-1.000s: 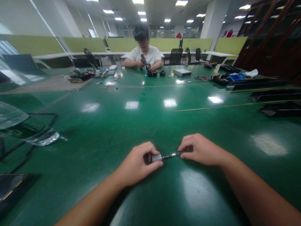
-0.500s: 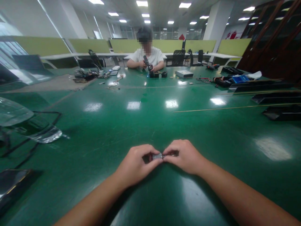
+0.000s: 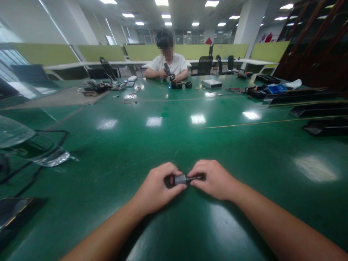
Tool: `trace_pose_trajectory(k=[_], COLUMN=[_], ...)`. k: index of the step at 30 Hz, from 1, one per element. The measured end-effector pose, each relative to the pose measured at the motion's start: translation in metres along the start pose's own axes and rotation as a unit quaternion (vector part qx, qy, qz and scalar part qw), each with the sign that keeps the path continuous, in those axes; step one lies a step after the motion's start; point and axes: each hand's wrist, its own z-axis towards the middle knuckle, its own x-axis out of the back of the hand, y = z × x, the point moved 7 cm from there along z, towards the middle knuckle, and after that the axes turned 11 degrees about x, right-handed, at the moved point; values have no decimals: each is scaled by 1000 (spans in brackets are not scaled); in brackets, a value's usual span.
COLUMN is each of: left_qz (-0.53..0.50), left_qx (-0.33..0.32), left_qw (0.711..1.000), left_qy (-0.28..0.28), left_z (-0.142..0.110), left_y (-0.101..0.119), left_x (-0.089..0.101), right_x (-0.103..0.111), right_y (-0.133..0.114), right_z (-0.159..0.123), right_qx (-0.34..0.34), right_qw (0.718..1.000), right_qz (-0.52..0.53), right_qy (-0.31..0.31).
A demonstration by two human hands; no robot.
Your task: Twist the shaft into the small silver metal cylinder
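Low on the green table (image 3: 174, 145), my left hand (image 3: 156, 188) is closed around a small silver metal cylinder (image 3: 179, 179). A thin dark shaft (image 3: 194, 178) sticks out of the cylinder to the right. My right hand (image 3: 213, 180) pinches that shaft, its fingers closed on it. The two hands nearly touch, with only a short piece of cylinder and shaft showing between them. The rest of the part is hidden inside the fingers.
A person in a white shirt (image 3: 167, 65) sits at the far side, holding a dark tool. Cables and small parts (image 3: 103, 87) lie far left, a grey box (image 3: 211, 83) far centre, black trays (image 3: 312, 105) at right, clear plastic (image 3: 29, 145) at left.
My hands were apart with a longer stretch of shaft showing, then my right hand slid left until it nearly met my left hand. Now they have parted very slightly.
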Motion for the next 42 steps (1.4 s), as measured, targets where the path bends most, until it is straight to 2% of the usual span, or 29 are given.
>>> trace_pose_trajectory(k=[32,42], left_qz=[-23,-18], left_qx=[6,16], left_qw=[1000,999], left_qy=[-20,-27], left_z=[2,1], left_y=[-2,-5], left_x=[-1,-2], right_x=[8,17], right_y=[-2,3], right_z=[-5,-8], right_qx=[-3,-22], right_qw=[1000,998], right_qz=[-12,-36], right_qy=[-23,-53])
